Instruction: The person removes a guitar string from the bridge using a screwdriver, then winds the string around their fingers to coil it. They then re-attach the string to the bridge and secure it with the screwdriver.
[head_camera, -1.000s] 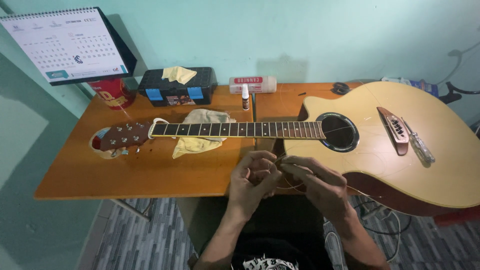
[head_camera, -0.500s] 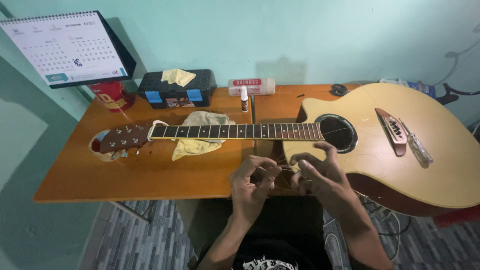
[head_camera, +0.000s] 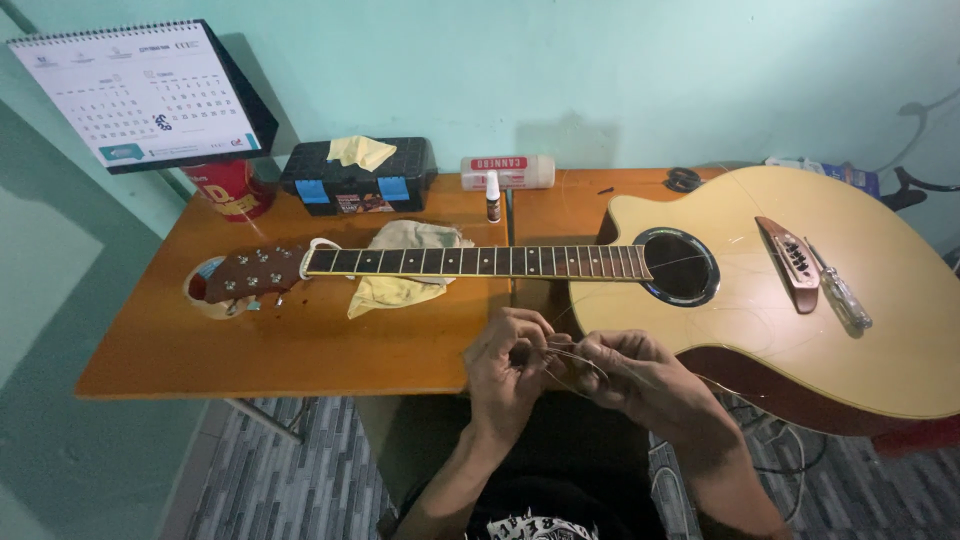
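A: What lies across the tabletop (head_camera: 300, 350), left to right?

B: At nine o'clock, a headstock (head_camera: 250, 275) on a tape roll. Then a yellow cloth (head_camera: 395, 290) under the guitar neck (head_camera: 480, 262). The pale guitar body (head_camera: 800, 330) fills three o'clock, with a screwdriver (head_camera: 838, 295) lying on it. Toward twelve sit a black toolbox (head_camera: 355, 180) and a small bottle (head_camera: 492, 197).

A: And the hands?

B: At six o'clock, just off the tabletop's near edge. The left hand (head_camera: 505, 370) and right hand (head_camera: 640, 385) are close together, fingers pinched narrow on a thin wire string (head_camera: 570, 352) looping between them.

A: Any advice for handling it?

B: Probably keep the loops even and lightly tensioned, since thin wire kinks easily, and keep its free end off the guitar's finish.
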